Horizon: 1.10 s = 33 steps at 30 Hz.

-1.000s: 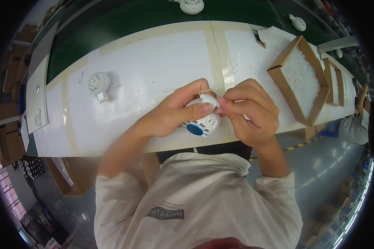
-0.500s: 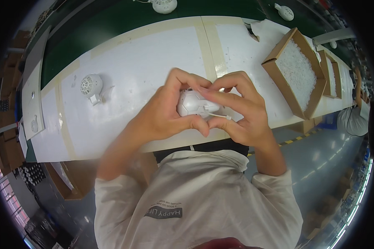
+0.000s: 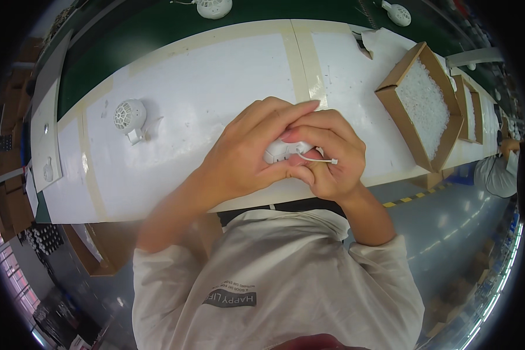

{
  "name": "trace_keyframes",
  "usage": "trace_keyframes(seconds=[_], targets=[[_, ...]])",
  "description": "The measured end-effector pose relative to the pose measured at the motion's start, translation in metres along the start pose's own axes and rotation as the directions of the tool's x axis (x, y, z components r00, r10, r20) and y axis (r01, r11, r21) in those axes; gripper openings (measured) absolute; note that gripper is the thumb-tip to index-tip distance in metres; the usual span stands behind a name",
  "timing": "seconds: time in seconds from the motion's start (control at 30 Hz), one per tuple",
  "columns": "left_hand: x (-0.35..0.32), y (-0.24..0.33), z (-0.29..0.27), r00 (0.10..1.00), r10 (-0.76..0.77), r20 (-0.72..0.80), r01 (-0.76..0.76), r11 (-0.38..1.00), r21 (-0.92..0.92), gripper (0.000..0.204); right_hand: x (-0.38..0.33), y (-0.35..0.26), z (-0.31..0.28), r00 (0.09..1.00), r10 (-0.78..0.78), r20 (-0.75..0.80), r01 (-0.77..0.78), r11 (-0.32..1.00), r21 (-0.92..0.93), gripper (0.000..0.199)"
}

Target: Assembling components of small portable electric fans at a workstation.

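At 9 o'clock on the white worktable (image 3: 204, 81), a small white fan unit (image 3: 129, 117) with a round grille is lying alone, untouched, well apart from both hands.

At centre, the left hand (image 3: 245, 153) is wrapping over the top of a small white plastic housing (image 3: 280, 150), fingers curling across toward 3 o'clock and pressing onto the right hand. The right hand (image 3: 328, 156) is closing around the same housing from the 3 o'clock side. Both hands are clenching on the housing, holding it above the near table edge; most of the part is hidden under the fingers. A thin white lead (image 3: 316, 158) with a small end connector is trailing out from the housing toward 4 o'clock, hanging free across the right palm.

At 2 o'clock, an open cardboard box (image 3: 403, 123) of white pellets is sitting on the table, with a second box (image 3: 471, 111) just beside it. At 12 o'clock, two further white fan units (image 3: 213, 7) are resting on the green belt (image 3: 157, 41).

Judgement: assembly of the held housing appears midway; the lead is not yet tucked in or connected, and whether the shell is fully closed cannot be determined
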<state>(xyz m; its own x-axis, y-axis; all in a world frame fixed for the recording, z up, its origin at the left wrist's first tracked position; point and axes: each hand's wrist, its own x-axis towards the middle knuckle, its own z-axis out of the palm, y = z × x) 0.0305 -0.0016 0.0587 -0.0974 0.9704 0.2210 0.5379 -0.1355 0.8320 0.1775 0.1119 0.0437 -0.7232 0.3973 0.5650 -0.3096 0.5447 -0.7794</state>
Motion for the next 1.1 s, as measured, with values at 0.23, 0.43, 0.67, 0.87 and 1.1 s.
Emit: trace_keyframes(seconds=[0.23,0.43,0.67,0.87,1.1], targets=[[-0.004,-0.018,-0.003,0.861,-0.219,0.459,0.46,-0.048,-0.887,0.086,0.028,0.007,-0.03,0.933,0.056,0.355,-0.112,0.984,0.139,0.031],[-0.001,-0.02,0.001,0.877,-0.15,0.456,0.465,0.027,-0.885,0.072,0.02,0.006,-0.117,0.894,0.238,-0.378,-0.31,0.94,-0.14,0.028],[0.005,-0.027,0.005,0.909,-0.387,0.151,0.313,0.398,-0.862,0.042,0.007,0.06,-0.19,0.666,0.7,-0.257,-0.606,0.309,-0.733,0.019],[0.001,-0.031,0.006,0.945,-0.325,-0.044,0.215,0.714,-0.666,0.026,0.003,0.048,-0.192,0.746,0.557,-0.366,-0.595,0.308,-0.743,0.02],[0.001,-0.027,0.008,0.971,-0.145,-0.192,0.037,0.878,-0.477,0.026,-0.001,0.05,-0.191,0.77,0.4,-0.497,-0.637,0.503,-0.584,0.023]])
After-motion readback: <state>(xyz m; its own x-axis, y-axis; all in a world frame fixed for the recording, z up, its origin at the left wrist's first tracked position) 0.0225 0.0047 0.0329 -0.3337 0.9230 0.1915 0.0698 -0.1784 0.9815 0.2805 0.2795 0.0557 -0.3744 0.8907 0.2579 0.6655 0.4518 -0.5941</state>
